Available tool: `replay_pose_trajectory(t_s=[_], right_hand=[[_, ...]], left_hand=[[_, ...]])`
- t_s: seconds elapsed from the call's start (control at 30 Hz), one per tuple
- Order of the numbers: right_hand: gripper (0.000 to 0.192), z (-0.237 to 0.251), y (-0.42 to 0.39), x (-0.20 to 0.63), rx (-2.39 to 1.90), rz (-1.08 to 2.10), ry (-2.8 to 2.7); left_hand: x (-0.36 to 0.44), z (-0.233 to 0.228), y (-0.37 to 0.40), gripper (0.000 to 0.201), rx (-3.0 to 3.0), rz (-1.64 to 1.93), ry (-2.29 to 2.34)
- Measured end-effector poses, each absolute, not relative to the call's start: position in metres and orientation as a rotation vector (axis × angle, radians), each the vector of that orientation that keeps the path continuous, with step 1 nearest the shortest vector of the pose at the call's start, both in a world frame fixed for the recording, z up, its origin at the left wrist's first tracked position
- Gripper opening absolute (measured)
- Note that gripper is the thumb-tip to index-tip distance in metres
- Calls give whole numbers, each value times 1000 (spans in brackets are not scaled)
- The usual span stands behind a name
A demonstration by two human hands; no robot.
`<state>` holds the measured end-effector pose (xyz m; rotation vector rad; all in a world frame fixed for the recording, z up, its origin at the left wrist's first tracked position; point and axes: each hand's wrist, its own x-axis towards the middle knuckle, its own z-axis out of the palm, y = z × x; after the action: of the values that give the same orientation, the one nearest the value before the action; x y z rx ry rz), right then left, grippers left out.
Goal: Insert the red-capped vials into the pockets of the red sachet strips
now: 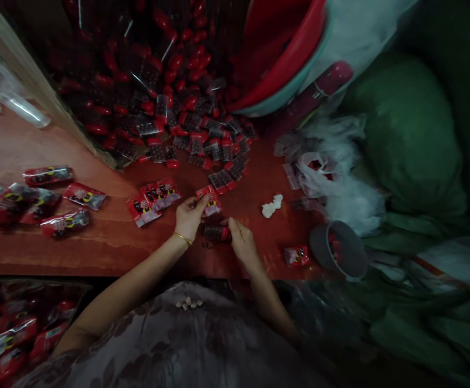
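Head view: left hand (188,220) pinches red card (212,205), right hand (243,242) grips tube (215,233)

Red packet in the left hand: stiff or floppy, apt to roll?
Likely light and floppy: the red packet looks thin, pinched by the left hand. Probably slides rather than rolls: similar packets lie flat, overlapping, on the table.

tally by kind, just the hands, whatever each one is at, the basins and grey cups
Hands: 2 (left hand, right hand)
Red printed piece, in the left: 1
Red-capped container, by the right: 1
Basins: 2 (red basin, teal basin)
Grey cup: 1
Total: 7
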<state>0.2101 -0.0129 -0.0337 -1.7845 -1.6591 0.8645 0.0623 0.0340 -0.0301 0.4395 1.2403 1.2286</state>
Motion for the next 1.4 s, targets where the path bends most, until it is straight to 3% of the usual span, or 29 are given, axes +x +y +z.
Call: replay_pose_trajectory(t_s=[0.2,0.37,0.53,0.73,0.83,1.0,1.23,1.33,1.4], right_hand=[[40,-31,-19,221,-1613,1246,-1474],[28,-31,-20,210,-1689,939,-1891],[18,6,-18,208,-1635,508,-2354],[20,31,-6,193,-1539,228,-2764],[21,26,1,180,-1446,274,-2785],[7,17,9,169,-1430,291,-2581],[35,2,20,166,-1504,801,-2015],[41,-4,25,167,-1597,1059,-1786],[39,-9,24,167,-1616,1073,-1776]], left_hand=[[43,-26,24,28,427,1364,1201],[59,-36,15,22,654,1378,1225],[64,-27,12,21,712,1484,1190],[83,-30,13,29,468,1476,1053],[92,-39,13,29,301,1433,1058],[95,-46,18,31,175,1486,1068],[100,-54,17,29,390,1529,1157],[101,-58,15,29,470,1517,1230],[101,-59,14,29,541,1513,1261]])
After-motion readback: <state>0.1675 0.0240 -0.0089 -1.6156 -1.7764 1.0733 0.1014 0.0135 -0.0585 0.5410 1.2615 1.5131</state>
